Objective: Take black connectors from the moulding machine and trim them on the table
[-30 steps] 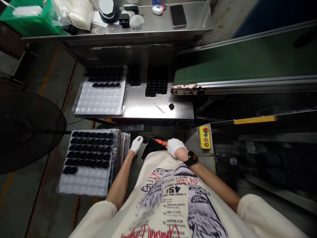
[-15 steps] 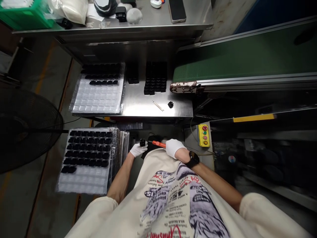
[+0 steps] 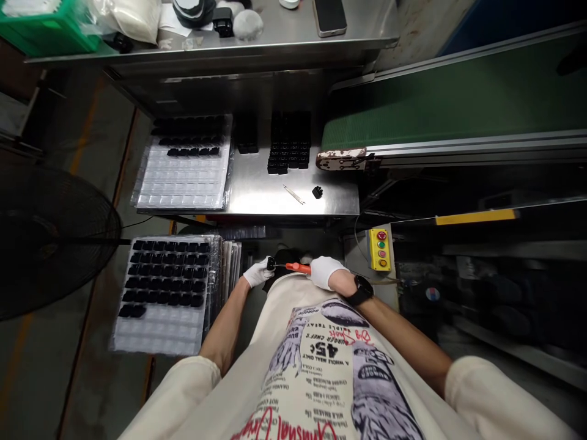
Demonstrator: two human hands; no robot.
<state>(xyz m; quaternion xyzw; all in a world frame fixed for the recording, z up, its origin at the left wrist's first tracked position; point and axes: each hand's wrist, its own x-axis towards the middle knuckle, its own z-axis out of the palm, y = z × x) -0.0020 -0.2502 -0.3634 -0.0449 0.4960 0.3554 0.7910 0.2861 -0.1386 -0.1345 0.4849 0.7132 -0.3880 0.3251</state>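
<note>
In a white glove, my left hand is closed on a small black plastic part in front of my waist. My right hand, gloved too, grips an orange-handled utility knife. Its thin blade points left and reaches to the black part; whether it touches cannot be made out. To the left, a white tray carries rows of similar black parts. On the steel bench lie a lone black part and a thin pale strip.
A second tray stands at the bench's left, beside stacked black parts. A green conveyor belt runs off right, above a yellow button box. A large fan stands left. The upper shelf holds a phone and a green bin.
My left hand has turned the black part and drawn it slightly right and up. The knife has shifted slightly right along with my right hand. The view has moved a little.
</note>
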